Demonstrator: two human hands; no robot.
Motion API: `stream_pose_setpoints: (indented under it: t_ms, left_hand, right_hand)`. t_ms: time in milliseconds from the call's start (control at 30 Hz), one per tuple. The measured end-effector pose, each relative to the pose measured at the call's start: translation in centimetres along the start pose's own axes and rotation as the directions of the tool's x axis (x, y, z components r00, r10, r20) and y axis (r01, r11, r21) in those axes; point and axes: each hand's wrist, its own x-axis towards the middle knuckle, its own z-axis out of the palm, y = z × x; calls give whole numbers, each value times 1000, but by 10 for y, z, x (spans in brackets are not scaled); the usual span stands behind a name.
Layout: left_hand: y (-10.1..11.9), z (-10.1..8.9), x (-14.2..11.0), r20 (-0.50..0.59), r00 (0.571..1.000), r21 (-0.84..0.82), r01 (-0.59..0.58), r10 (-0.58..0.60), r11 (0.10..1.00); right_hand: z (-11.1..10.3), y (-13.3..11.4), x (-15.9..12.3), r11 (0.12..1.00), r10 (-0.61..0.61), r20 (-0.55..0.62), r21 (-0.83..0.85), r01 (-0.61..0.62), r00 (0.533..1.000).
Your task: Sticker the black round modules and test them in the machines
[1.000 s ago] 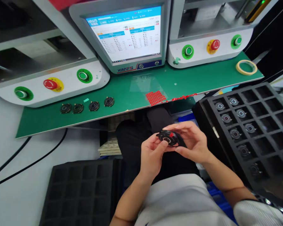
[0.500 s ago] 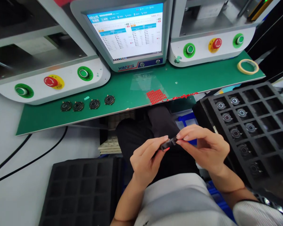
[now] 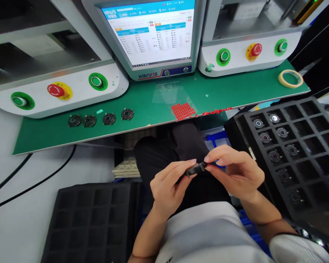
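Over my lap, a black round watch case [image 3: 195, 169] is held nearly edge-on between both hands. My left hand [image 3: 167, 188] is closed on its left end, thumb below and fingers above. At the other end, the thumb and forefinger of my right hand [image 3: 237, 171] pinch its edge. The side of the case turned away from the camera is hidden. Ahead on the green bench [image 3: 142, 98] lies a sheet of small red stickers [image 3: 183, 111], with loose red bits [image 3: 216, 111] along the edge. Several similar watch cases [image 3: 109, 118] lie in a row to the left.
At right, a black foam tray [image 3: 304, 135] carries several watch cases in its pockets. Another black foam tray [image 3: 84, 219] is at lower left. Behind the bench edge stand a monitor [image 3: 150, 40] and two button-fronted machines. A tape roll [image 3: 290, 78] lies at the bench's right end.
The view has shifted slightly. Both hands keep hold of the watch case, which has turned a little between the fingers. A red spot by the left thumb is no longer visible.
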Motion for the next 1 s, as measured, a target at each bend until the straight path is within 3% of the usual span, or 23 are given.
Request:
stream_pose_setpoints:
  t_ms: [200,300,367,400,433,467,500,533,567,633,733,867,1000]
  left_hand:
    - [-2,7,-3,-30,999,40,23,-22,999]
    - [-9,10,-6,-141,986,80,103,-91,992]
    - [-18,10,-5,-354,918,92,223,-178,970]
    - [-23,9,-4,-472,854,68,284,-220,956]
    - [-28,7,-3,-564,785,23,326,-257,945]
    - [-32,5,-1,-617,731,-28,350,-292,936]
    - [-35,4,0,-632,705,-70,361,-321,930]
    - [-37,2,0,-621,706,-93,364,-339,927]
    - [-38,2,0,-593,724,-97,369,-352,924]
    - [-39,2,-3,-533,766,-90,372,-360,924]
    - [-39,3,-8,-479,799,-126,349,-365,929]
    - [-42,3,-8,-458,779,-189,386,-429,903]
    - [-43,2,-8,-447,749,-265,411,-489,872]
  right_hand:
    - [5,-9,2,992,52,-35,-111,-56,998]
    - [9,-15,2,993,42,42,-114,-37,998]
    - [8,-7,3,996,76,39,-54,-74,996]
    - [6,3,4,989,145,-51,-13,-146,988]
    - [3,17,7,969,245,-190,43,-241,951]
    - [0,34,11,935,354,-349,112,-337,868]
    - [-4,54,15,880,473,-491,222,-420,732]
    - [-7,74,21,846,531,-544,288,-449,650]
    - [-10,93,27,824,563,-572,332,-459,597]
    - [-12,125,38,799,598,-590,384,-463,542]
    - [-6,153,48,753,655,-595,455,-476,466]
    - [1,167,52,686,720,-586,519,-510,371]
    - [1,173,53,636,759,-571,544,-548,314]
